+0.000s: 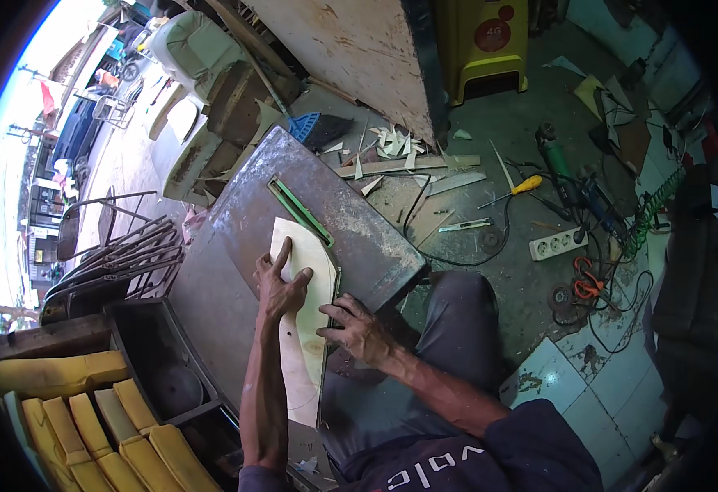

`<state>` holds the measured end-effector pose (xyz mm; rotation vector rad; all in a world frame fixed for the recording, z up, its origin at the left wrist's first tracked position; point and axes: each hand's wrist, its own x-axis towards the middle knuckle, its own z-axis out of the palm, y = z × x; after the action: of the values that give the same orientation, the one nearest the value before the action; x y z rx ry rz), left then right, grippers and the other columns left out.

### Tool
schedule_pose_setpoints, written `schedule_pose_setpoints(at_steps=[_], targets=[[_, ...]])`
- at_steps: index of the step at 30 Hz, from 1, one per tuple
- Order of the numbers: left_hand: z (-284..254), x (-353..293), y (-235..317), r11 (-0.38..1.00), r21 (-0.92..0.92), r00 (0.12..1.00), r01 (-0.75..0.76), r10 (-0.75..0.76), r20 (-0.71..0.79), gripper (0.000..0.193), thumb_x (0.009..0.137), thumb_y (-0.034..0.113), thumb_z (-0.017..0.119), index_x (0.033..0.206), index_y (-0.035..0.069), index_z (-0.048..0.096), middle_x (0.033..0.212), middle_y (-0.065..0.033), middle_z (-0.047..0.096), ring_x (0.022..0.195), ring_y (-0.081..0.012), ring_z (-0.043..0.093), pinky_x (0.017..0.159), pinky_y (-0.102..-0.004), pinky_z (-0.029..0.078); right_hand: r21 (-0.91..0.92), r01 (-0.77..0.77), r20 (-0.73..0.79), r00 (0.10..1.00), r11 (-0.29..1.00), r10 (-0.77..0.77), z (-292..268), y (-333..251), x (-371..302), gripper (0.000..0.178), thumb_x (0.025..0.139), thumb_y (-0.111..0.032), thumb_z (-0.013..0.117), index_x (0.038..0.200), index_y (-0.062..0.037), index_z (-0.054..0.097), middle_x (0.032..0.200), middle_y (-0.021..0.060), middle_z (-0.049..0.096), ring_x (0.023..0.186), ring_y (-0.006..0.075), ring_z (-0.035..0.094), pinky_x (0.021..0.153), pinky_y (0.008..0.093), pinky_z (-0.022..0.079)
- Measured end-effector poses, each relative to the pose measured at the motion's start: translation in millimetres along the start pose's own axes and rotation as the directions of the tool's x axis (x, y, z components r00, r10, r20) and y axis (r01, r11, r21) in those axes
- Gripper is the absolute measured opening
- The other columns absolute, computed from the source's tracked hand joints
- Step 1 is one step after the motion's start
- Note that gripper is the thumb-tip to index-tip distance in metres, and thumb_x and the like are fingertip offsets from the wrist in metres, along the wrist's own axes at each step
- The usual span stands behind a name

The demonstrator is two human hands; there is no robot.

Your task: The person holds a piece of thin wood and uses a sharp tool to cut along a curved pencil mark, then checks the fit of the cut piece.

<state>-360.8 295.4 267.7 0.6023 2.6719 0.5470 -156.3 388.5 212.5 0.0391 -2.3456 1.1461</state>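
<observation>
A long pale thin board [306, 291], seemingly plywood, lies over the near side of the dark metal-topped table [351, 205]. It has a curved outline, a small dark spot and a faint curved line near its close end. My left hand [279, 289] rests on its upper part, index finger stretched forward and thumb spread to the right. From the right, my right hand [361, 332] grips the board's edge, its fingers bent over the top; its thumb is not clearly seen. Just beyond the board's far tip lies a green cutter-like tool [301, 211] with a long slot.
Yellow foam blocks [88, 418] fill the lower left beside a black crate-like frame [162, 353]. Folded metal chairs [117, 262] stand left. Offcuts [400, 143], a yellow-handled screwdriver [523, 185], a green grinder [554, 156] and a power strip [557, 243] with cables lie on the floor.
</observation>
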Motion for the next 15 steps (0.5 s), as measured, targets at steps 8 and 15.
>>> schedule_pose_setpoints(at_steps=[8, 15], targets=[[3, 1, 2, 1.0, -0.009, 1.0, 0.029, -0.029, -0.005, 0.083, 0.076, 0.04, 0.079, 0.154, 0.036, 0.051, 0.151, -0.0226, 0.035, 0.14, -0.0459, 0.033, 0.119, -0.0576, 0.029, 0.002, -0.011, 0.029, 1.0, 1.0, 0.011, -7, 1, 1, 0.029, 0.078, -0.011, 0.067, 0.103, -0.0143, 0.081, 0.133, 0.009, 0.061, 0.125, 0.0307, 0.053, 0.111, 0.0422, 0.047], [6, 3, -2, 0.998, -0.037, 0.999, 0.048, -0.049, -0.013, 0.083, 0.076, 0.041, 0.079, 0.154, 0.037, 0.051, 0.154, -0.0224, 0.034, 0.142, -0.046, 0.031, 0.12, -0.0593, 0.027, 0.01, -0.038, 0.052, 0.998, 0.999, 0.038, -14, -3, 4, 0.03, 0.077, -0.01, 0.067, 0.104, -0.0145, 0.081, 0.133, 0.0089, 0.061, 0.125, 0.0301, 0.054, 0.112, 0.0407, 0.047]])
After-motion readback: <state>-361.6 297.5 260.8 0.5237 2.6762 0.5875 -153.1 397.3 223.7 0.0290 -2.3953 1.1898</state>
